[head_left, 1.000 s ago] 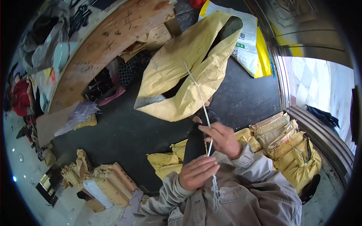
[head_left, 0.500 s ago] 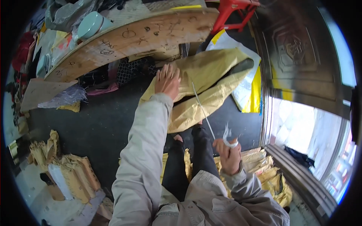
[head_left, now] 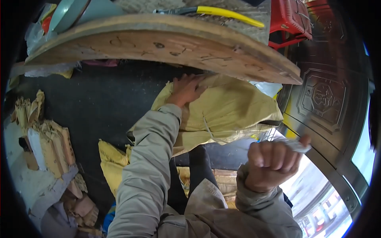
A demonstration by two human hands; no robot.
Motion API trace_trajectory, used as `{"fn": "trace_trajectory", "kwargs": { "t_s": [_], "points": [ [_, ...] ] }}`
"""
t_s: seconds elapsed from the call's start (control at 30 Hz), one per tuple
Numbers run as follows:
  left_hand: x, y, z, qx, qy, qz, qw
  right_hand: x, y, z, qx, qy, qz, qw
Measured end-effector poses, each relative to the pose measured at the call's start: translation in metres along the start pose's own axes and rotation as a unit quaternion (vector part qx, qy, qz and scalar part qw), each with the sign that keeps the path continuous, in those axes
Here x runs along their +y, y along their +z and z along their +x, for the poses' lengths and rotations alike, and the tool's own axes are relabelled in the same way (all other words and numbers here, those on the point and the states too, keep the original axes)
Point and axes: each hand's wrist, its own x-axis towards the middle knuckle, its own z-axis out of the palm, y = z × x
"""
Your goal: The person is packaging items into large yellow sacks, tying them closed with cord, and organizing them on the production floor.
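Observation:
A large tan woven sack (head_left: 230, 105) lies across in front of my legs, its upper part reaching close under a wooden board. My left hand (head_left: 185, 90) presses on the sack's upper left side with its fingers stretched out. A thin white string (head_left: 207, 129) crosses the sack's front face. To the right, raised clear of the sack, my right hand (head_left: 274, 162) is closed in a fist. White string (head_left: 298, 145), blurred, is wrapped round it by the thumb.
The curved-edge wooden board (head_left: 166, 43) spans the far side, bearing yellow-handled pliers (head_left: 226, 16). A red plastic stool (head_left: 287, 22) stands beyond its right end. A dark panelled door (head_left: 321, 95) borders the right. Folded cardboard-like bundles (head_left: 51, 146) lie at left, near a yellow sack (head_left: 113, 158).
My right hand has risen and moved right with the string. The left hand still rests on the sack. The view has shifted, so the board looks nearer and the sack's dark opening is now mostly hidden.

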Motion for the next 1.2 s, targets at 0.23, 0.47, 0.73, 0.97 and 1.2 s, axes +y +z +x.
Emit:
{"fn": "trace_trajectory", "kwargs": {
  "t_s": [0.23, 0.47, 0.73, 0.97, 1.2],
  "points": [
    [0.02, 0.06, -0.092, 0.093, 0.04, -0.004, 0.995, 0.047, 0.005, 0.026, 0.014, 0.025, 0.168, 0.985],
    [0.021, 0.078, -0.101, 0.197, 0.089, -0.008, 0.976, 0.011, 0.018, -0.009, -0.002, -0.053, 0.275, 0.96],
    [0.028, -0.005, -0.137, 0.196, 0.171, -0.136, 0.956, -0.044, -0.02, -0.209, -0.051, 0.22, 0.032, 0.974],
    [0.101, -0.064, -0.268, 0.164, 0.333, -0.261, 0.891, -0.003, -0.078, -0.276, -0.142, 0.093, -0.387, 0.906],
    [0.131, -0.086, -0.314, 0.221, 0.263, -0.415, 0.842, -0.041, 0.085, -0.144, -0.073, -0.084, -0.552, 0.826]
  ]
}}
